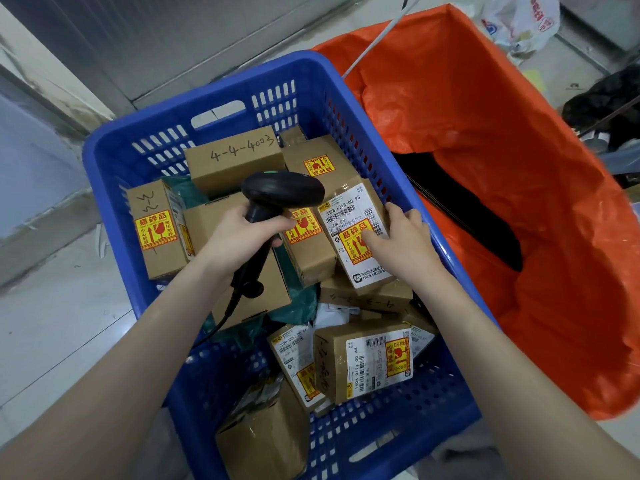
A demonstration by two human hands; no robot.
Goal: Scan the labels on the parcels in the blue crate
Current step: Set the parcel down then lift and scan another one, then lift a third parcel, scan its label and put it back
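A blue slotted crate (114, 157) holds several brown cardboard parcels, most with yellow-and-red fragile stickers. My left hand (239, 233) is shut on the handle of a black barcode scanner (282, 190), whose head hangs over the middle of the crate and faces right. My right hand (401, 233) grips the right edge of a tilted parcel (349, 216) with a white shipping label facing up, thumb lying across its sticker. A box marked "4-4-4003" (235, 161) lies at the back. Another labelled parcel (363, 362) lies near the front.
An orange sack (502, 140) stands open right of the crate, dark inside. The scanner's black cable (221, 317) trails down toward the crate's front left. A white plastic bag (523, 22) lies on the floor at the far right. Pale floor tiles lie to the left.
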